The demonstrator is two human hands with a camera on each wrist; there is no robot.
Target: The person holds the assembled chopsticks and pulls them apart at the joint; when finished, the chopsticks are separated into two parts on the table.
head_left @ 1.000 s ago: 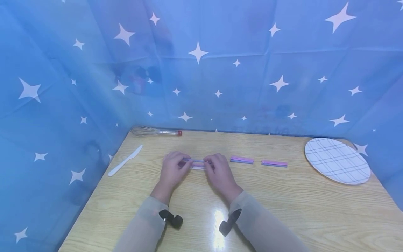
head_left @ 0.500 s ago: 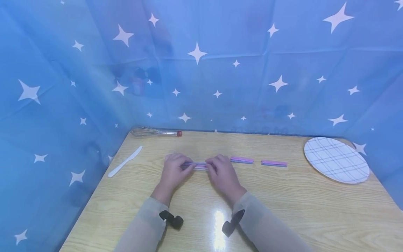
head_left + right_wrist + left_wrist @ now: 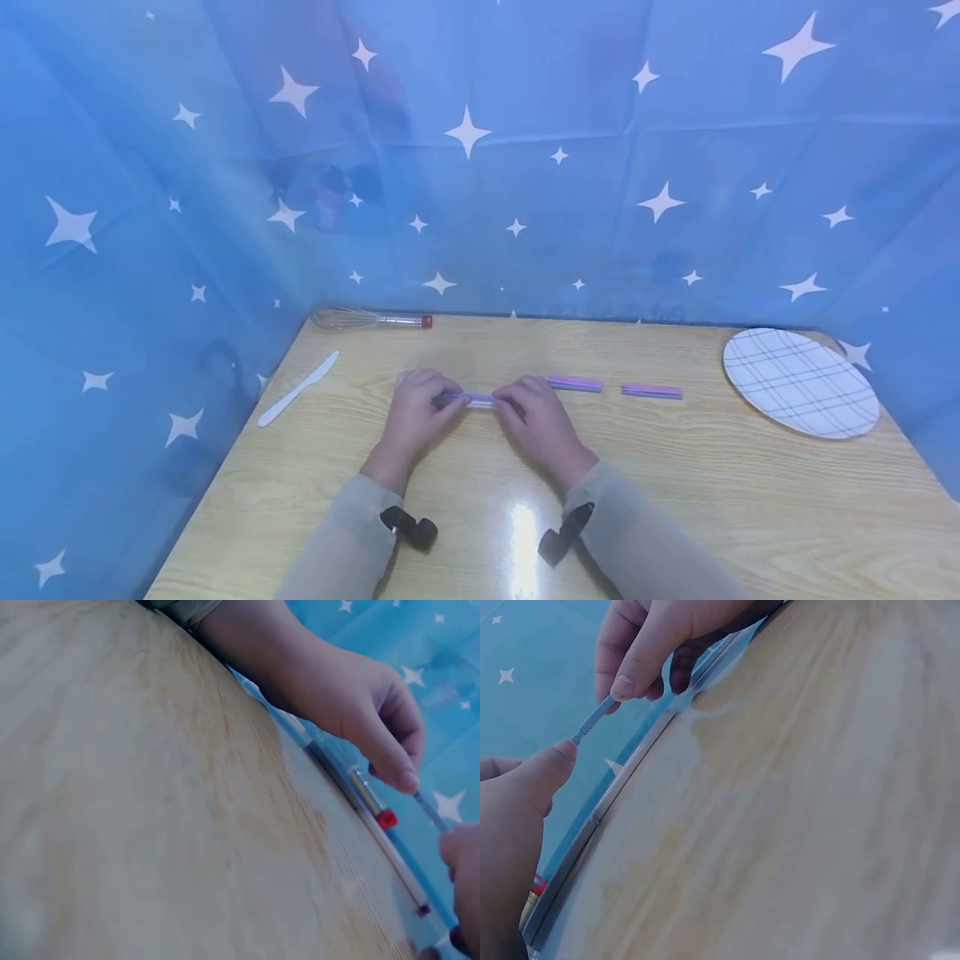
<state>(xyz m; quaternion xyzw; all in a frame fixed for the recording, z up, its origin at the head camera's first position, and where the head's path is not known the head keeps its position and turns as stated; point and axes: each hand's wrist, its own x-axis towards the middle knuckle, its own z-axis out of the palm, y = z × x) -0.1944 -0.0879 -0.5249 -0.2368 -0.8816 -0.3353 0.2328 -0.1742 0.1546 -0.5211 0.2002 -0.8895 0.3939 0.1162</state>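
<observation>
Both hands pinch one thin, blue-grey stick (image 3: 595, 718) near its two ends. It runs crosswise between the left hand (image 3: 418, 412) and the right hand (image 3: 538, 423), just over the table. In the left wrist view, the stick shows a narrow notch beside the left thumb. Its exact kind is unclear. A pale stick (image 3: 482, 406) lies directly under it, largely hidden by the fingers. To the right, two pairs of slim pink and blue-purple sticks rest on the wood: one pair (image 3: 575, 384) close to the right hand, another pair (image 3: 652, 392) farther out.
A whisk (image 3: 371, 319) with a red handle end lies at the back left. In front of it is a white knife (image 3: 298, 389). A checked oval plate (image 3: 801, 383) sits at the right on the wooden table (image 3: 712, 500). A blue star-patterned curtain (image 3: 525, 167) hangs behind.
Both hands have come slightly nearer the person with the held stick, which now nearly covers the sticks below it. The right hand has shifted a little rightward.
</observation>
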